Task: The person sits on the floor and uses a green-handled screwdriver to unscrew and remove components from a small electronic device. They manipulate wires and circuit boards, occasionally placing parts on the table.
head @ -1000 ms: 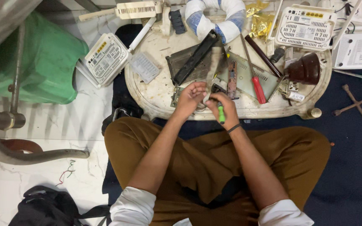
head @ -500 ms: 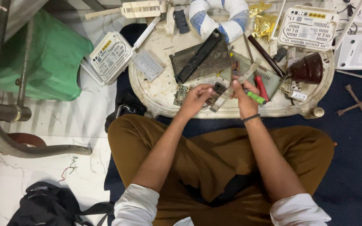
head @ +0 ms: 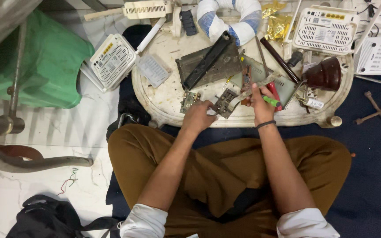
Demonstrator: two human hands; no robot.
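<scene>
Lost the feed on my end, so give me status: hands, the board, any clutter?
Left hand gripping small circuit board. Right hand holding green-handled tool. Red-handled tool and metal parts crowd the tray.

Crinkled gold foil packet at tray's far edge

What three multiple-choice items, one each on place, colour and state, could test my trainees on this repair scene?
1. Where does the small grey circuit board sit?
A on the round white tray table
B on the floor
C in the bag

2. What colour is the slim screwdriver handle in the right hand?
A red
B green
C blue

3. How is the left hand placed?
A resting in the lap
B fingers touching the circuit board
C raised overhead

Answers: 1 A, it lies on the tray near its front rim; 2 B, a green handle shows beside the hand; 3 B, its fingers meet the board's edge.
</scene>
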